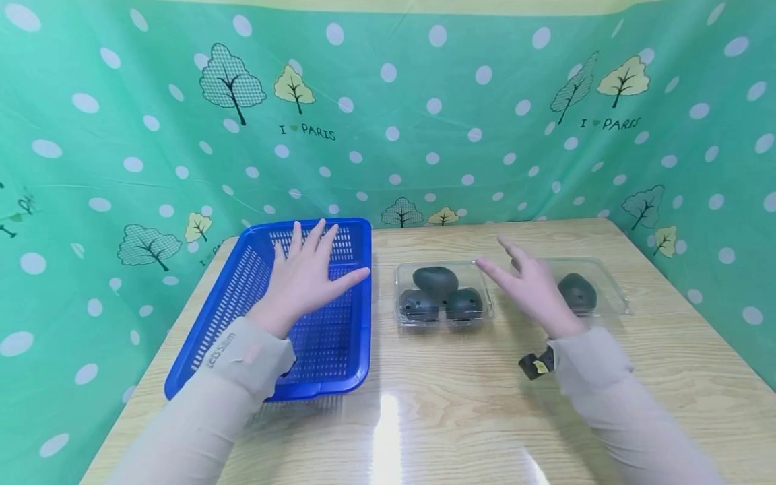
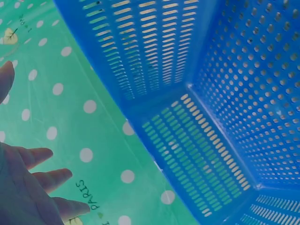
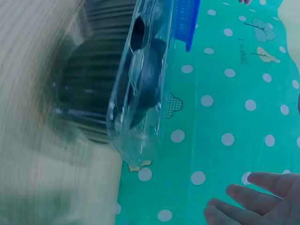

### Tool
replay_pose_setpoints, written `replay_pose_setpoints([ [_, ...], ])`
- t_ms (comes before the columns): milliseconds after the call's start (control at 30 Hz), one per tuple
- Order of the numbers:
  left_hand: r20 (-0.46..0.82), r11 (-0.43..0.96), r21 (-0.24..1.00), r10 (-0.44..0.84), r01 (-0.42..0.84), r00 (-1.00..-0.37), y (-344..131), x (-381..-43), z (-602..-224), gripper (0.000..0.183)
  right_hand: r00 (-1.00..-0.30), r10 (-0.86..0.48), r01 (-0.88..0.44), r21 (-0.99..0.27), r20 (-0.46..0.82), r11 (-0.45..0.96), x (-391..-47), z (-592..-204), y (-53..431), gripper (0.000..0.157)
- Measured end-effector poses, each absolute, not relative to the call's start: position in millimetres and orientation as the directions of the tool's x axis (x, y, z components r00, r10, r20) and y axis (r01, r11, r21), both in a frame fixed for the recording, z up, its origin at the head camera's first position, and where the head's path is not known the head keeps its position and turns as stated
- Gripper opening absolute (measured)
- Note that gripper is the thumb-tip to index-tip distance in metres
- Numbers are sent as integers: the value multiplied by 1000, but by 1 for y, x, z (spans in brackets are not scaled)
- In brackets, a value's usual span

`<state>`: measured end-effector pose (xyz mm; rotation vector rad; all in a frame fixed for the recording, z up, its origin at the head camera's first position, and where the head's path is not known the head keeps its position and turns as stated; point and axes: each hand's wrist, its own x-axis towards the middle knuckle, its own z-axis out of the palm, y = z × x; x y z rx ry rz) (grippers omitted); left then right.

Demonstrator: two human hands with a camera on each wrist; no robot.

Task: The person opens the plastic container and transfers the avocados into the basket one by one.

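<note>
My left hand (image 1: 306, 276) hovers over the blue plastic basket (image 1: 366, 303), fingers spread and nothing held. Slotted walls and a perforated base of that basket show in the left wrist view, with no contents visible. Right of it, a clear plastic box (image 1: 400, 311) holds three dark avocados (image 1: 435, 280). My right hand (image 1: 536, 289) is raised just right of this box, its fingers extended and holding nothing. Partly behind that hand lies another clear plastic piece (image 1: 609, 286), with a single dark avocado (image 1: 578, 293) in it.
The pale wooden table (image 1: 448, 397) carries everything. A green polka-dot curtain (image 1: 424, 74) hangs along its back and sides. Below the right wrist shows a small black device (image 1: 536, 365) with a yellow mark.
</note>
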<state>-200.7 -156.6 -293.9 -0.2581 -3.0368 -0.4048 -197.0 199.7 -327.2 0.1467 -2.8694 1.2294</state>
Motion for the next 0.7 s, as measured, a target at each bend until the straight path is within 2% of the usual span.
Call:
replay_pose_setpoints([
  [300, 94, 944, 271, 166, 186, -982, -151, -202, -287, 107, -1000, -23, -28, -818, 18, 574, -188, -336, 198, 88],
  [700, 108, 936, 273, 198, 220, -974, -137, -202, -277, 93, -999, 27, 50, -880, -42, 473, -177, -352, 190, 77],
])
